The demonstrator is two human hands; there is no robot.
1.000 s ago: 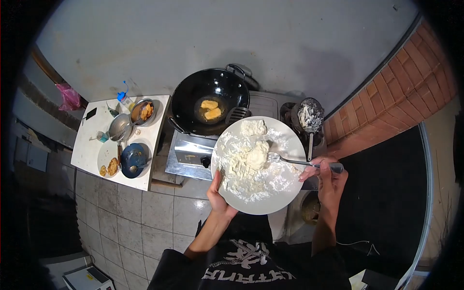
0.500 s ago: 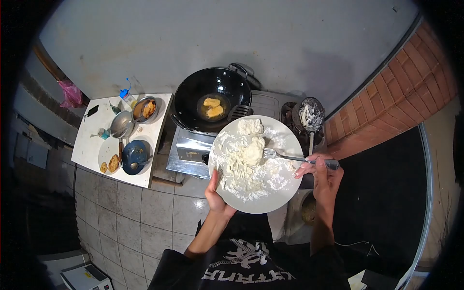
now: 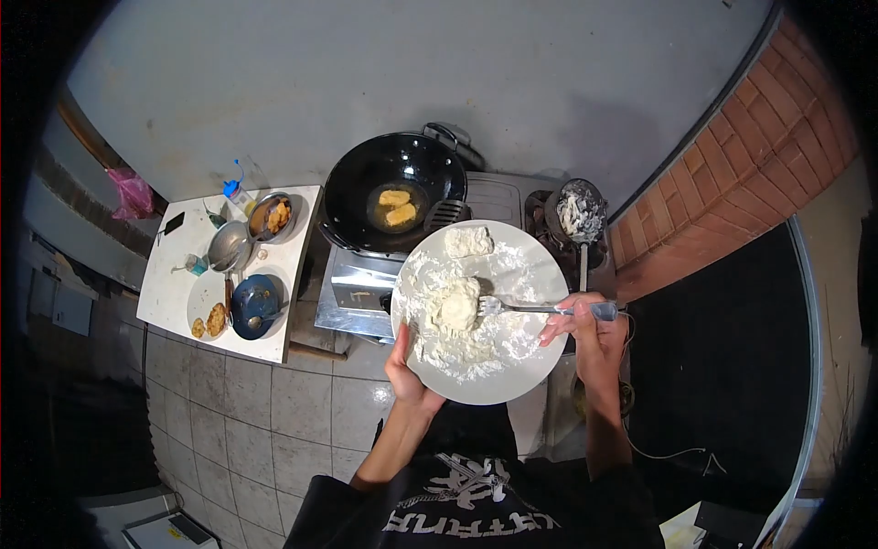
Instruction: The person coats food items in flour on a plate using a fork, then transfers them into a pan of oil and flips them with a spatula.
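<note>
At the frame's upper centre a black wok (image 3: 395, 190) sits on a steel gas stove (image 3: 352, 288), with two yellow pieces frying in oil (image 3: 395, 206). A slotted spatula (image 3: 445, 215) rests just right of them. To the left, a white table (image 3: 174, 274) carries a blue bowl (image 3: 253, 305), a steel bowl of fried pieces (image 3: 273, 215) and a phone (image 3: 171, 222). A flour-dusted strainer (image 3: 576, 210) lies at the right, beside a brick wall (image 3: 759, 156).

The left hand (image 3: 408, 366) is mostly hidden under the white plate (image 3: 535, 361), only thumb and wrist showing; the fork (image 3: 540, 309) handle is buried in the fingers (image 3: 558, 328) of the right hand (image 3: 585, 334); the plate covers the stove (image 3: 352, 288) front; the wok (image 3: 352, 197) hides its burner; items on the white counter (image 3: 174, 288) are too small to identify; the torso is cut off by the bottom edge.
</note>
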